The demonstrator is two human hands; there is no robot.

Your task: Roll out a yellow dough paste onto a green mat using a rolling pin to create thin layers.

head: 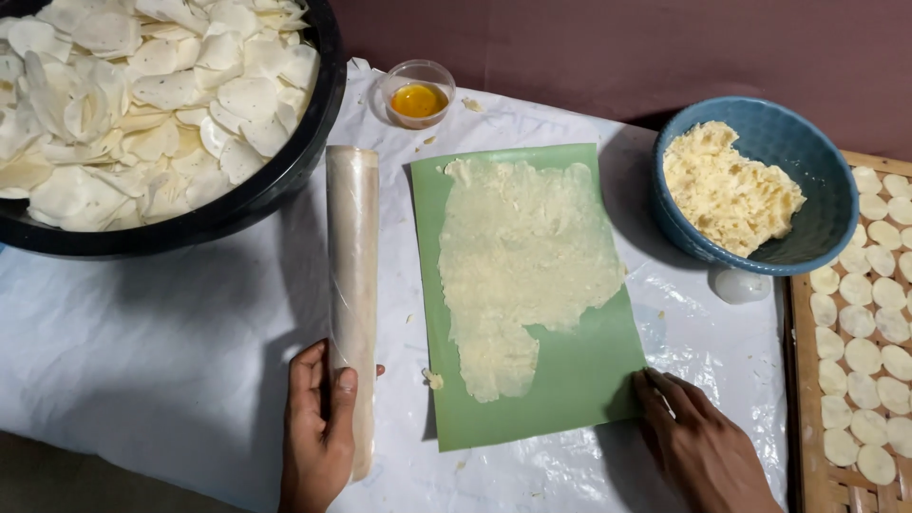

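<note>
Nearest the camera, two bare hands rest on a work surface covered in clear plastic sheeting; the left hand is curled closed around the lower end of a plastic-wrapped rolling pin, which lies lengthwise beside the mat; the right hand lies flat, fingers spread, pressing down the near right corner of a green mat, gripping nothing. On the mat, a pale dough sheet is spread thin and ragged-edged, covering most of the upper and middle part, so the flattening looks largely done, and no rounds have yet been cut from it. Beyond the mat stands a small clear cup of yellow liquid; to the right, a blue bowl holds a lump of unrolled dough; far right, a woven tray carries rows of small pale discs; upper left, a large black basin brims with thin white chips.
</note>
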